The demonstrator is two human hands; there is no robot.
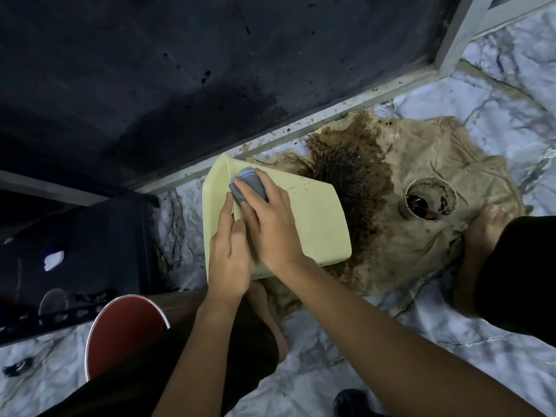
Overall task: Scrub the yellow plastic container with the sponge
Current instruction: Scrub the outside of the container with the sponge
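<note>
Plastic body: the yellow plastic container [304, 224] lies tipped over a stained beige cloth [421, 236] on the marble-patterned floor [376, 350], base toward the viewer, mouth toward the dark soil patch.
Handling, judged: thin-walled and light, so it probably flexes and shifts under pressure; a wet or soapy face would likely be slippery, though no water or suds can be made out.
Best hold, judged: the near-left corner and edge, where the wall is stiffest.
Left hand [230, 251]: grips that near-left edge, fingers laid along the side wall and thumb on the upper face, bracing the body.
Right hand [267, 218]: fingers curled over the sponge [247, 185], pressing it onto the upper face near the far-left corner.
Sponge: grey-blue, soft, bunched under the fingertips; it will compress and follow the surface.
Cup [428, 197]: soil-smeared, standing on the cloth well to the right, apart from both hands.
</note>
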